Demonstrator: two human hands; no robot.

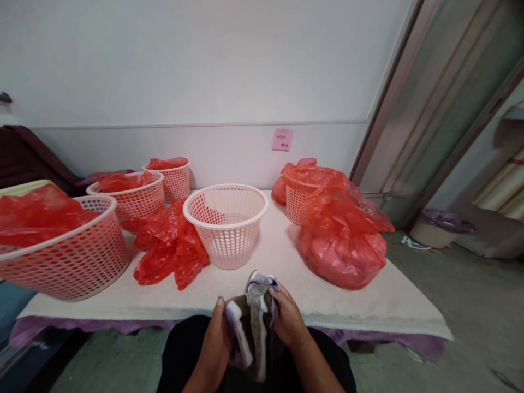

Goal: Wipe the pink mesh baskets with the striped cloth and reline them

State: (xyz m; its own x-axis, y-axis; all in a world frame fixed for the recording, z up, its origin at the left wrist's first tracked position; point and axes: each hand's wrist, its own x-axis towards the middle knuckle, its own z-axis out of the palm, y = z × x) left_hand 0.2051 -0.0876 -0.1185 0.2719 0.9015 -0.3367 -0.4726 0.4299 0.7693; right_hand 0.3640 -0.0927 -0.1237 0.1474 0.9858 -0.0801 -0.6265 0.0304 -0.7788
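Over my lap, just in front of the table edge, my left hand (220,334) and my right hand (289,316) hold a soft striped fabric piece (257,314) between them. It has brown, grey, white and lilac bands and hangs down in folds; its exact kind does not show. My left fingers close on its left edge, with the thumb up. Its upper right edge is pinched by my right thumb and fingers. Straight beyond my hands stands a pale pink perforated plastic basket (231,254) on the white-covered table (278,262).
Left of the basket lies a crumpled red plastic bag (172,251). Further left stand a large bag-lined basket (82,262) and two smaller ones (141,204). A full red bag (344,251) sits at right before another basket (295,204). A pink note (282,140) hangs on the wall.
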